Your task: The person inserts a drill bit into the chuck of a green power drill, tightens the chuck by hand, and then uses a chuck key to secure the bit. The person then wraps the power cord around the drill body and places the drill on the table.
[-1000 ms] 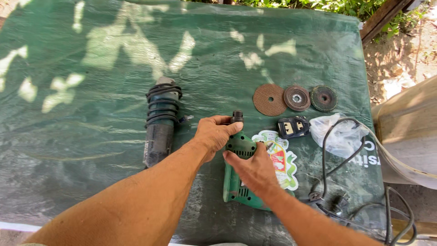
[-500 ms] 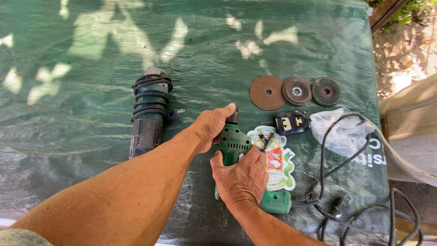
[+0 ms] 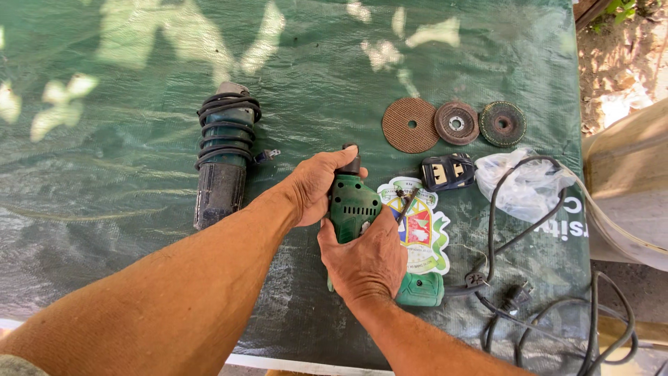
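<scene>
We have both hands on the green grinder (image 3: 353,203): left hand (image 3: 316,184) wraps its head, right hand (image 3: 365,259) grips its body; the three discs (image 3: 454,123) beyond it lie untouched, none fitted yet

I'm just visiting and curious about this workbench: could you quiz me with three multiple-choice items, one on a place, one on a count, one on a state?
1. Where does the dark cord-wrapped power tool lie?
A left of the hands
B right of them
C under them

2. How many round grinding discs lie in a row?
A two
B three
C five

3. The green plastic power tool is:
A lying untouched
B gripped by both hands
C hanging from its cord

Answers: 1 A, it lies beyond the left hand. 2 B, three lie side by side. 3 B, the right hand clasps it too.
</scene>
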